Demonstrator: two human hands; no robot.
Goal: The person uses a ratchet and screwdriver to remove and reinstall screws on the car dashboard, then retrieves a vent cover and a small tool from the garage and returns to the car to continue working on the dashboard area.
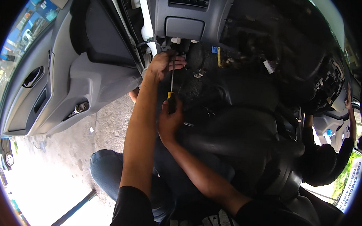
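My right hand [171, 120] is wrapped round the black and yellow handle of a long screwdriver [171, 95]. Its thin metal shaft points up toward the underside of the dashboard [185, 27]. Beside the upper shaft is my left hand [162, 65], palm partly turned up and fingers stretched to the right below the dash edge. The shaft crosses in front of these fingers; whether they touch it I cannot tell. In the dark space there, the screwdriver's tip is hard to make out. Just right of my left hand, some loose wiring and a connector [199, 74] show.
An open car door [66, 83] stands at the left above concrete ground [108, 116]. The black seat [238, 130] fills the lower middle. A yellow piece [219, 57] and a white connector [269, 66] hang in the stripped dash. Another person [322, 163] works at the far right.
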